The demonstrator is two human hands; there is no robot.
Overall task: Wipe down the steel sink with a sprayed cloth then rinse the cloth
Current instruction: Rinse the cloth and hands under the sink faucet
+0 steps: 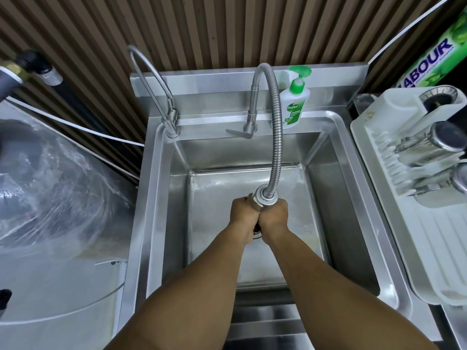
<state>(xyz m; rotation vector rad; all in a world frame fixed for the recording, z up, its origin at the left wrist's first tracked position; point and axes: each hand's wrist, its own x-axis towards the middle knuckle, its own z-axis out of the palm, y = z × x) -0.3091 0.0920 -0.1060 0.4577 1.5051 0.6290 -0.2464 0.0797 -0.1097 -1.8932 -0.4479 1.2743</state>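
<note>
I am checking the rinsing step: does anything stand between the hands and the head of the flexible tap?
Nothing visible does. The left hand and the right hand are pressed together close under the tap head, over the sink basin. A cloth is not visible.

A white soap bottle with a green pump stood upright in front of the slatted wall, and a thin curved tap rose well apart to its left. At the right, a white drying rack held steel cups lying on their sides, with a green box behind it. At the left lay clear crumpled plastic, and a white cable ran above it.
</note>
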